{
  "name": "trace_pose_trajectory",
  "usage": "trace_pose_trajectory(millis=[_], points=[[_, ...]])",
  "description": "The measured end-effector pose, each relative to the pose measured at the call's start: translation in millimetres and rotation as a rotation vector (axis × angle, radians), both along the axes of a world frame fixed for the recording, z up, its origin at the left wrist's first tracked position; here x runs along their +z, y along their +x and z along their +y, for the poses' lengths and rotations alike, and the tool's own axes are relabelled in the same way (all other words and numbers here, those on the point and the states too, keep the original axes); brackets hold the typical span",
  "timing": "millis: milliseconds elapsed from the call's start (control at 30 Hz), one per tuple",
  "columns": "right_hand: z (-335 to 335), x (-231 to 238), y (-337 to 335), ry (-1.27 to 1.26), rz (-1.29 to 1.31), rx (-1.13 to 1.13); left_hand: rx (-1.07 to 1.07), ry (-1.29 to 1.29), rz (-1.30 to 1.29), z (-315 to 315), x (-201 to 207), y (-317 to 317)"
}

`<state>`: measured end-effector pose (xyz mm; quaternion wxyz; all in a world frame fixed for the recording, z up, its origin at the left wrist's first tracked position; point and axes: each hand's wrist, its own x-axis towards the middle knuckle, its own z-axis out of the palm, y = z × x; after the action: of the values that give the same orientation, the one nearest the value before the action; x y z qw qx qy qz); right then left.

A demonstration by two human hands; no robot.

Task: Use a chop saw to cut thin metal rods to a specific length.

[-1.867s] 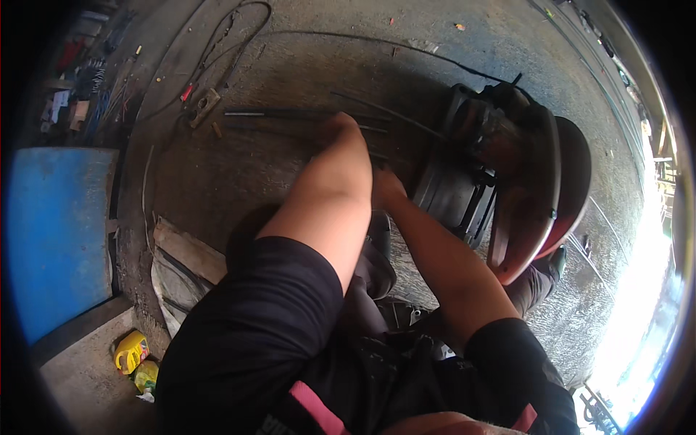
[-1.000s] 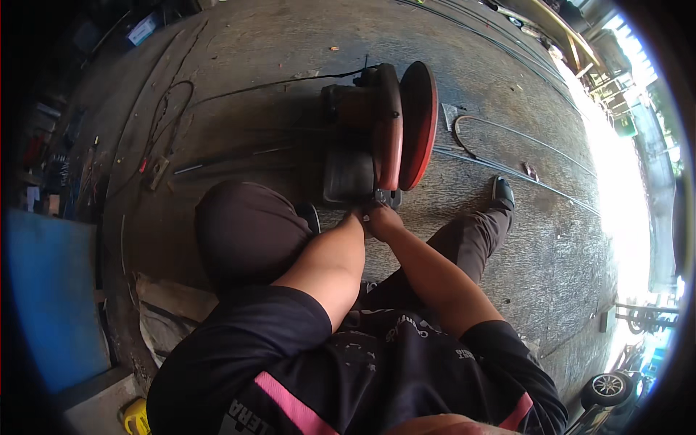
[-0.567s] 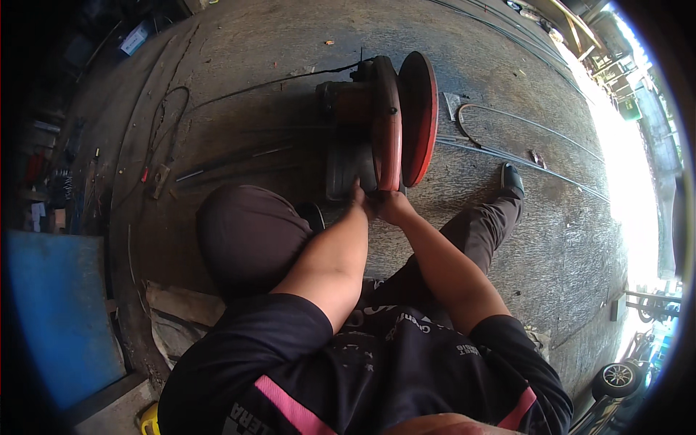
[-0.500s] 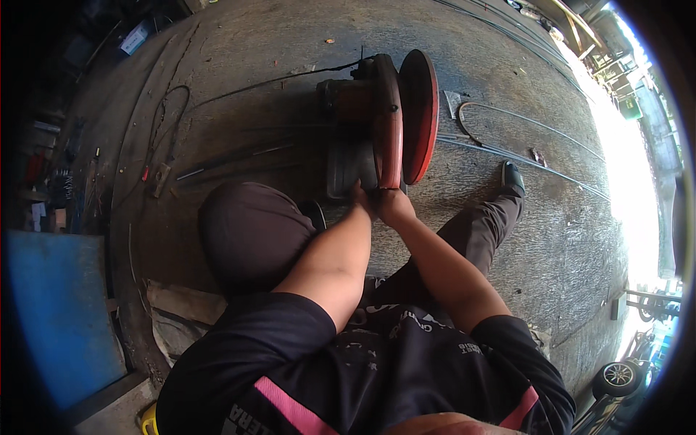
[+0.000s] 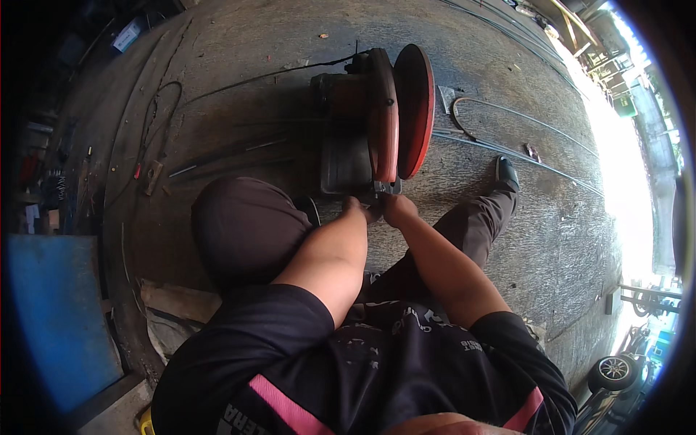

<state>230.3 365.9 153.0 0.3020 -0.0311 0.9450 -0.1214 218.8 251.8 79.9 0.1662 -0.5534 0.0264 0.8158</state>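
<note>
A cut-off saw [image 5: 382, 123] stands on the floor in front of me, with a red arm, a dark motor on its left and a dark base. On its right side is a large round disc with a red rim [image 5: 416, 119]. Just below the red arm's near end, by a small grey metal part [image 5: 388, 188], my two hands meet. My left hand [image 5: 357, 208] and my right hand [image 5: 399, 209] are closed, knuckles near each other. Whatever lies between their fingers is hidden.
Thin metal rods [image 5: 522, 154] and a bent loop of rod lie right of the saw. A black cable [image 5: 268, 75] runs left from it. My bent knee [image 5: 239, 232] is at left, my foot [image 5: 507, 174] at right. A blue panel [image 5: 61, 304] stands at far left.
Both hands have drawn back slightly toward me from the saw's near end, uncovering the grey metal part. The whole view has shifted a little.
</note>
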Motion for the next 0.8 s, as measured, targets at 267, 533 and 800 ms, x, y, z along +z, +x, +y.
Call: trace_pose_trajectory(millis=[267, 533, 800], points=[[4.4, -39.2, 2.3, 0.035, -0.059, 0.201, -0.016, -0.075, 0.155, -24.3, -19.1, 15.2], [-14.1, -55.3, -5.2, -0.046, 0.088, 0.271, -0.098, -0.07, 0.283, -15.8, -47.7, 19.5], [-38.5, -52.4, -1.9, -0.144, 0.001, -0.273, -0.185, -0.069, 0.353, -7.9, -73.3, 20.5]])
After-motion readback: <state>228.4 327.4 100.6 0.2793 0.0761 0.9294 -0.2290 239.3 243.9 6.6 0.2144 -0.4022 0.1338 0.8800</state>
